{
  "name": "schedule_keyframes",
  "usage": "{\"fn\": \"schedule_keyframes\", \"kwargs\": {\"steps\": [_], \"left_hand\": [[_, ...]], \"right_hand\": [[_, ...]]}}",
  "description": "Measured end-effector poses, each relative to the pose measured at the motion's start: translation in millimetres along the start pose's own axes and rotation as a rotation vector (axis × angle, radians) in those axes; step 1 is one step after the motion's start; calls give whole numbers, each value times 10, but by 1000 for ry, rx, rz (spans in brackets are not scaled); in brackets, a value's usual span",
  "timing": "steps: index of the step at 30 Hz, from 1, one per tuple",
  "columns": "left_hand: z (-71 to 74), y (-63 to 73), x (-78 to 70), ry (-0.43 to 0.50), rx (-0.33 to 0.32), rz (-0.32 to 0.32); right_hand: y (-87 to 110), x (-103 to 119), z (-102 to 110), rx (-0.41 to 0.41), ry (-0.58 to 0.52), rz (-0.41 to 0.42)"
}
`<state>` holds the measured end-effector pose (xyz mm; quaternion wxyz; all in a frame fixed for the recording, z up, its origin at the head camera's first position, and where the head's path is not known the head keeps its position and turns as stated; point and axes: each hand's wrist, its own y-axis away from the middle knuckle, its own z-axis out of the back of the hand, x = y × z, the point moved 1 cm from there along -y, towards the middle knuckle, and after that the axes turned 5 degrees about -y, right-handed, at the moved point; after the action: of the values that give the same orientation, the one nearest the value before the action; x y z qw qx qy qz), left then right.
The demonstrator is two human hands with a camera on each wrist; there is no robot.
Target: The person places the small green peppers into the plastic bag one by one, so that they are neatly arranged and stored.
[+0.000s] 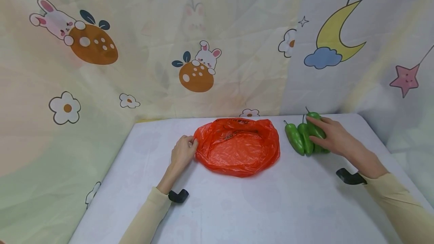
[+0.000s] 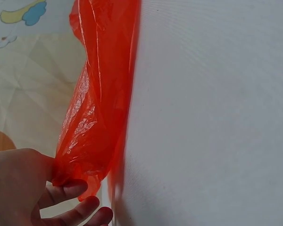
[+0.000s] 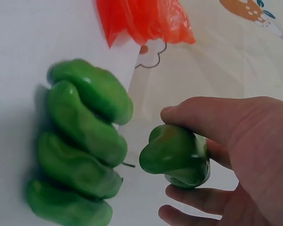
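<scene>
a pepper (image 3: 174, 150) was held in the right hand (image 1: 333, 135); the bag (image 1: 234, 168), pinched by the left hand (image 1: 183, 151), risked being collapsed if tugged.

The bag (image 1: 237, 151) is crinkled, glossy plastic, the peppers (image 3: 87, 125) smooth and shiny, the backdrop (image 1: 244, 55) matt cloth.

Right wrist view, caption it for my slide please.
The right hand grips one green pepper near four others on a white table, red bag at top.
</scene>
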<state>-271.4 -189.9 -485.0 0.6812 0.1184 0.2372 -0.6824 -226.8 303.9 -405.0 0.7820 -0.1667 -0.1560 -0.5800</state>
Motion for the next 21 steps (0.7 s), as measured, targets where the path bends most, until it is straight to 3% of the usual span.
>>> {"fn": "schedule_keyframes", "kwargs": {"steps": [21], "left_hand": [[9, 8, -5, -13, -2, 4]], "right_hand": [[-138, 399, -167, 1, -24, -66]]}}
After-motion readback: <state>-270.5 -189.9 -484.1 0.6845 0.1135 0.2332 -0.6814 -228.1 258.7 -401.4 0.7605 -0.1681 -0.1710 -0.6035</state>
